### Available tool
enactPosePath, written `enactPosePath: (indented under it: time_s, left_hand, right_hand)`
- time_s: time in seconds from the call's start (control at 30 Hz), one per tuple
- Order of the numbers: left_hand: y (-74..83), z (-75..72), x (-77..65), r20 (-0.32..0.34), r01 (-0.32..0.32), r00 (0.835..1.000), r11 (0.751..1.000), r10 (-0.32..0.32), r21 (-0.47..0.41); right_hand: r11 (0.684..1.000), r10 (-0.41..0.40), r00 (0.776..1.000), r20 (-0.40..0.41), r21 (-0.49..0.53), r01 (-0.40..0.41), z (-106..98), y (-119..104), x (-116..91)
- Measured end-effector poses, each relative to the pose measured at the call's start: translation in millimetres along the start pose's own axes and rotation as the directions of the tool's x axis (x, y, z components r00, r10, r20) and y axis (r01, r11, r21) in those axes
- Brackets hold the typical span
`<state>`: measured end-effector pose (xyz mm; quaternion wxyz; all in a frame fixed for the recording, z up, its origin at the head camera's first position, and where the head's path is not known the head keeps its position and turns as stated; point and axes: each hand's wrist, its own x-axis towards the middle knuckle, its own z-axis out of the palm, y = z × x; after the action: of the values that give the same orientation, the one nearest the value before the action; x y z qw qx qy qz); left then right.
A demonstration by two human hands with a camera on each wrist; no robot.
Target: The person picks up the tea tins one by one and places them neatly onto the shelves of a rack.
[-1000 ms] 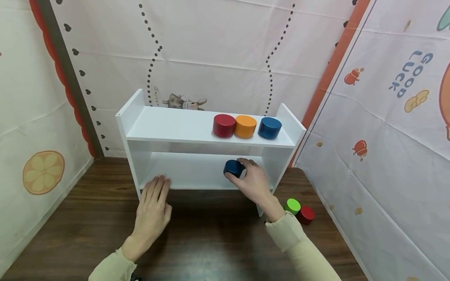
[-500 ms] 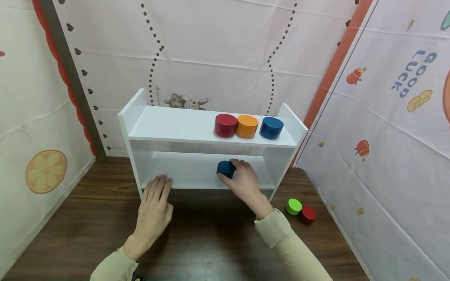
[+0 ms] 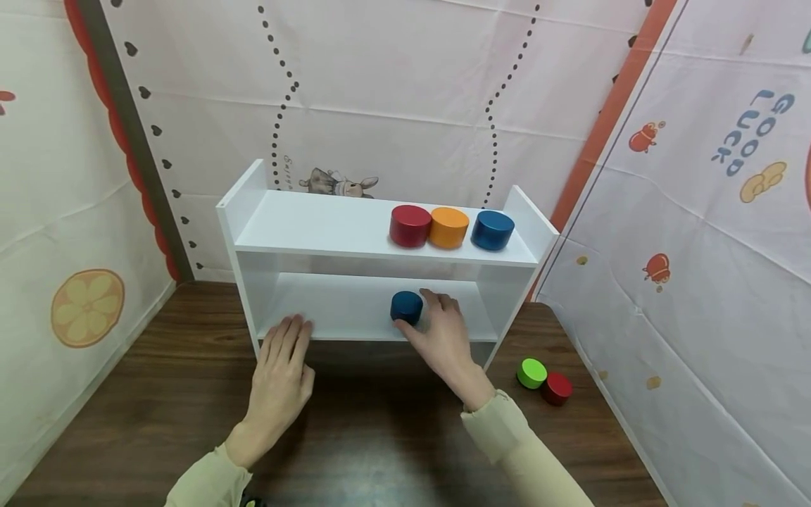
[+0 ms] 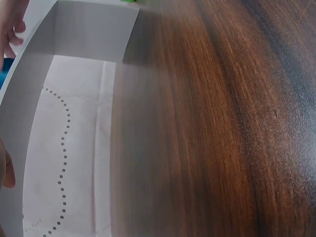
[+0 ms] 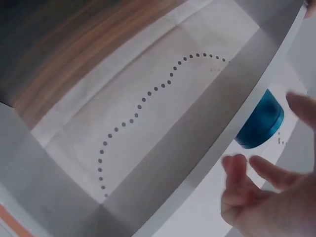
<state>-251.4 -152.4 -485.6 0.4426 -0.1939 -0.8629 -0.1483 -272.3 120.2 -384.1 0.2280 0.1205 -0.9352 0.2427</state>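
A dark blue cylinder stands on the lower board of a white two-tier shelf. Around its right side my right hand curves with thumb and fingers spread. In the right wrist view a gap shows between the fingers and the blue cylinder. My left hand rests with straight fingers on the front edge of the lower board, toward its left end. A red cylinder, an orange cylinder and another blue cylinder stand on the upper board, at the right.
A green cylinder and a second red cylinder sit on the brown wooden table, right of the shelf. The shelf's side panels rise above the upper board. Printed cloth hangs behind and at both sides.
My right hand has slid the blue cylinder leftward along the lower board, then loosened its fingers from it. The left hand stays on the shelf edge.
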Motion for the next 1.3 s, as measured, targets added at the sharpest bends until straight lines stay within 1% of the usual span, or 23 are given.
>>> enactPosePath:
  time_s: [0.07,0.13,0.23,0.37,0.4,0.47,0.53,0.57,0.6,0.63,0.67,0.7,0.73,0.77,0.8,0.87,0.93,0.97,1.03,1.1,1.2,1.3]
  left_hand:
    - [-0.3,0.3,-0.3,-0.010,-0.003,1.000,1.000,0.003,0.000]
    - [-0.7,0.5,-0.2,-0.018,-0.004,1.000,1.000,0.004,0.003]
    - [-1.0,0.1,0.0,-0.029,-0.005,1.000,1.000,0.005,0.007]
    - [-0.9,-1.7,-0.8,-0.027,-0.002,1.000,1.000,0.002,0.008]
    - [-0.9,-1.9,-1.2,-0.023,-0.001,1.000,1.000,0.002,0.008]
    - [-0.6,-2.1,-2.0,-0.018,-0.002,1.000,1.000,0.002,0.009]
    - [-0.4,-1.8,-2.3,-0.017,-0.004,1.000,1.000,0.004,0.012]
    - [-0.2,-1.7,-2.3,-0.017,-0.004,1.000,1.000,0.004,0.012]
    - [0.0,-1.5,-2.3,-0.016,-0.005,1.000,1.000,0.006,0.012]
    - [0.1,-1.4,-2.2,-0.017,-0.006,1.000,1.000,0.007,0.013]
    - [0.2,-1.2,-2.0,-0.017,-0.007,1.000,1.000,0.007,0.012]
    - [0.3,-0.9,-1.9,-0.015,-0.008,1.000,1.000,0.008,0.013]
    - [0.3,-0.5,-1.9,-0.013,-0.009,1.000,1.000,0.009,0.013]
    - [0.3,-0.2,-1.8,-0.009,-0.009,1.000,1.000,0.009,0.013]
    - [0.4,0.2,-1.8,-0.006,-0.009,1.000,1.000,0.010,0.015]
    - [0.2,1.0,-1.7,-0.009,-0.009,1.000,1.000,0.009,0.017]
    - [0.3,1.2,-1.3,-0.011,-0.006,1.000,1.000,0.006,0.020]
    - [0.4,1.2,-1.1,-0.013,-0.004,1.000,1.000,0.004,0.020]
    - [0.3,1.3,-0.7,-0.019,-0.002,1.000,1.000,0.003,0.019]
    - [0.7,1.0,-0.5,-0.014,-0.001,1.000,1.000,0.001,0.022]
    - [1.2,0.7,-0.4,-0.007,-0.001,1.000,1.000,0.001,0.031]
    - [2.4,-0.1,-0.4,0.000,0.001,1.000,0.999,-0.001,0.038]
  right_hand:
    - [0.999,-0.016,0.996,-0.093,0.042,0.020,-3.1,5.2,-9.6]
    - [0.996,-0.034,0.980,-0.195,0.076,0.050,-6.8,13.1,-19.8]
    - [0.991,-0.068,0.943,-0.327,0.091,0.103,-11.8,30.8,-35.6]
    - [0.982,-0.087,0.898,-0.432,0.114,0.150,-18.7,63.0,-57.1]
    - [0.983,-0.087,0.887,-0.454,0.106,0.151,-20.2,72.6,-62.2]
    - [0.988,-0.066,0.875,-0.479,0.090,0.123,-22.7,93.4,-72.5]
    - [0.998,-0.017,0.873,-0.487,0.041,0.043,-24.6,115.8,-81.5]
    - [1.000,0.016,0.877,-0.480,0.015,-0.010,-25.9,127.1,-85.5]
    - [0.997,0.062,0.887,-0.457,-0.007,-0.073,-28.0,138.5,-89.1]
    - [0.989,0.121,0.901,-0.417,-0.031,-0.148,-30.5,149.7,-92.3]
    - [0.974,0.182,0.911,-0.371,-0.062,-0.219,-33.5,160.7,-95.0]
    - [0.952,0.252,0.918,-0.308,-0.094,-0.293,-37.4,170.9,-97.4]
    - [0.926,0.320,0.918,-0.234,-0.128,-0.356,-41.9,180.3,-99.5]
    - [0.898,0.386,0.910,-0.154,-0.162,-0.409,-46.6,189.3,-101.2]
    - [0.873,0.443,0.894,-0.070,-0.195,-0.448,-51.3,197.5,-102.2]
    - [0.836,0.521,0.850,0.081,-0.249,-0.488,-59.3,212.1,-102.6]
    - [0.820,0.558,0.807,0.195,-0.279,-0.499,-64.7,224.3,-101.1]
    - [0.819,0.564,0.792,0.234,-0.285,-0.499,-66.2,229.8,-99.8]
    - [0.822,0.563,0.777,0.282,-0.290,-0.491,-67.6,238.8,-97.2]
    - [0.822,0.564,0.770,0.297,-0.288,-0.491,-67.2,245.1,-95.8]
    - [0.821,0.568,0.770,0.290,-0.274,-0.501,-64.5,250.9,-96.3]
    - [0.811,0.582,0.770,0.262,-0.267,-0.521,-60.9,254.2,-99.1]
